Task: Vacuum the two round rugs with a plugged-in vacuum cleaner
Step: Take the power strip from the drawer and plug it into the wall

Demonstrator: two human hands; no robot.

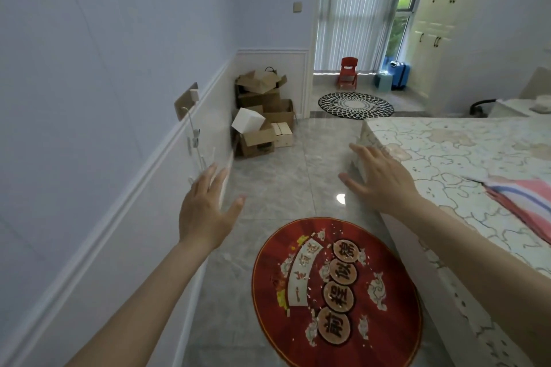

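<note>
Two empty hands, left hand and right hand, reach forward with fingers spread; the red rug with Chinese characters lies on the floor beside the bed, the black-and-white rug well beyond.

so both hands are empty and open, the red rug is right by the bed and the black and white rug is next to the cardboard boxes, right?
Not quite. The head view shows the black and white rug farther back, by the red chair near the window, apart from the cardboard boxes. The rest holds: left hand and right hand are open and empty, and the red rug lies beside the bed.
</note>
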